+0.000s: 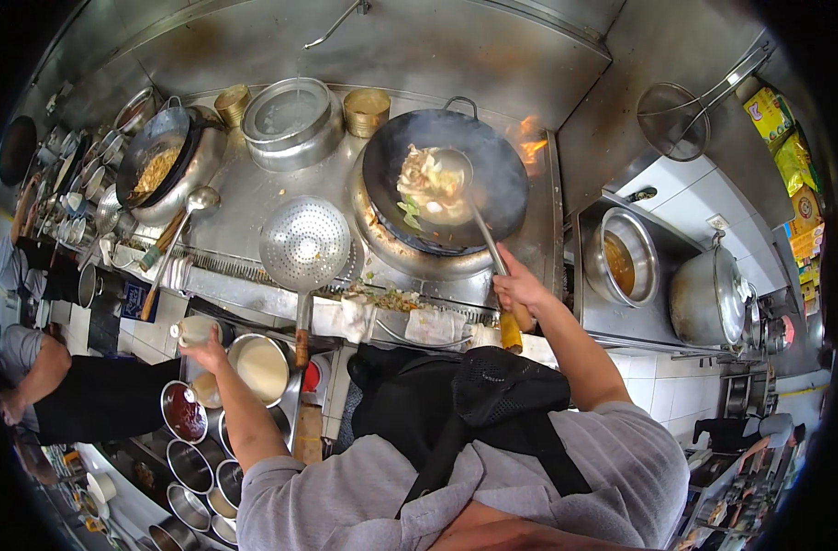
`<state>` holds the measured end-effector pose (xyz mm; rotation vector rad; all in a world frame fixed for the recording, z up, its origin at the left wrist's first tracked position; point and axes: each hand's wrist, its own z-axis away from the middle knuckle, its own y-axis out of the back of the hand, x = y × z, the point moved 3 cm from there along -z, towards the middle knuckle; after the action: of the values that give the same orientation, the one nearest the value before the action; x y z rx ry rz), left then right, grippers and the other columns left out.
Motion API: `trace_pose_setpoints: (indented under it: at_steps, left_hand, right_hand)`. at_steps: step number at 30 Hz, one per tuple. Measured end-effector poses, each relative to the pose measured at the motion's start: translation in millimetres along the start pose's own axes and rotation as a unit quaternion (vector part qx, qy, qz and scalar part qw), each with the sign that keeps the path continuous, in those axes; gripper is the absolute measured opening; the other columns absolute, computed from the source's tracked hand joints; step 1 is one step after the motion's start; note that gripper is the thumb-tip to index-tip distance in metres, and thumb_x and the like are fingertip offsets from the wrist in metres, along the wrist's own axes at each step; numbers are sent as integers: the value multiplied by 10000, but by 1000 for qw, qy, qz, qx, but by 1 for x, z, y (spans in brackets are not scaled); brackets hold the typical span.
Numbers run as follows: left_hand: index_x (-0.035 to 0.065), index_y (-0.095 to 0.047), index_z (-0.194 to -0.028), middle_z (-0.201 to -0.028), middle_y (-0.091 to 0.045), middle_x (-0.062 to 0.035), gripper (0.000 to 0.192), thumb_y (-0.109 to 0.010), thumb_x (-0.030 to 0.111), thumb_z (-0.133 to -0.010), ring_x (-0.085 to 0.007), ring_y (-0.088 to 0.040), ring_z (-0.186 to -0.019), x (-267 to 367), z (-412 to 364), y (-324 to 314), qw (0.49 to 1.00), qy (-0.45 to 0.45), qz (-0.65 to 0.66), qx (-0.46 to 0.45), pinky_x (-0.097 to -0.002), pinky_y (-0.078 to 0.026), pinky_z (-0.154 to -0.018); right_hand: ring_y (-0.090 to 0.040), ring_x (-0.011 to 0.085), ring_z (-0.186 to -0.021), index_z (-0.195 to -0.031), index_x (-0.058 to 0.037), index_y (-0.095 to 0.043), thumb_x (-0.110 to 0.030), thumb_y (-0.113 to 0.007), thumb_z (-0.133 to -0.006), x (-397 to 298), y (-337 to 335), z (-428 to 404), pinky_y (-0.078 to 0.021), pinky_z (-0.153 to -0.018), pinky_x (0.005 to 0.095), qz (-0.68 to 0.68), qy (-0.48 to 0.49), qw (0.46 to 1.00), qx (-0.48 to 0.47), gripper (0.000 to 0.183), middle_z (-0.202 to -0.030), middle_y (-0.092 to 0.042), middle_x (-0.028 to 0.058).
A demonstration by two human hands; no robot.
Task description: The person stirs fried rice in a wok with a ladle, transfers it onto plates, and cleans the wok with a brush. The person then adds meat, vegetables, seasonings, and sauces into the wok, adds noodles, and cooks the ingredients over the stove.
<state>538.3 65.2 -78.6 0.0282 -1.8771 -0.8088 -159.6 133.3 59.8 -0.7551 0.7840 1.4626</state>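
Note:
My right hand (519, 282) is closed around the long handle of a metal ladle (484, 227). The ladle's bowl rests among pale food pieces and green leaves (429, 186) inside a smoking black wok (384, 151) on the burner. To the left, my left hand (209, 352) grips a pale bottle (195, 331) above the sauce containers. Beside that hand is a metal pot of cream-coloured liquid (261, 368); just below it is a container of dark red sauce (185, 412). A perforated strainer (305, 244) lies between my two hands, its wooden handle towards me.
Flames (529, 141) rise behind the wok's right side. A second wok (174, 127) holding noodle-like food stands left of a water pot (291, 113). Another ladle (178, 244) lies across the stove's front edge. A co-worker (54, 386) stands close on my left. At right sits a soup-filled bowl (618, 262).

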Motion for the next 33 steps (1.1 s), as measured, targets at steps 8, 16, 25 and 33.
trace_pose_setpoints:
  at_steps: [8,16,25,33]
  left_hand:
    - [-14,-231,-1427,-1369,-405,-265,1018,-855,190,-650,-365,-468,-1224,96,-63,44,982,-171,82,-19,-454,-411,-1033]
    - [14,-515,-1237,-1120,-613,-165,679,-797,218,-653,-296,-601,-1038,385,-24,5,889,-413,105,-166,-408,-466,-910]
    - [272,-394,-1410,-1271,-536,-103,833,-786,250,-675,-294,-533,-1196,470,218,-122,665,-603,-333,-289,-575,-360,-1025]
    - [268,-407,-1398,-1223,-554,-85,793,-764,255,-690,-274,-543,-1180,455,225,-109,680,-581,-321,-310,-557,-379,-957]
  right_hand:
    - [-449,109,-466,-1552,-282,-119,-10,-519,-876,-22,-1,49,-421,-438,284,234,40,965,112,831,-747,-532,47]
    - [-453,110,-457,-1550,-216,-162,16,-513,-868,-4,0,83,-407,-430,278,59,91,989,101,802,-669,-497,18]
    - [-411,98,-490,-1549,-237,-170,38,-499,-911,1,16,113,-393,-450,250,-70,97,993,8,768,-666,-427,9]
    - [-413,106,-487,-1550,-243,-146,12,-507,-915,13,36,98,-386,-452,254,-81,75,994,-16,773,-655,-417,15]
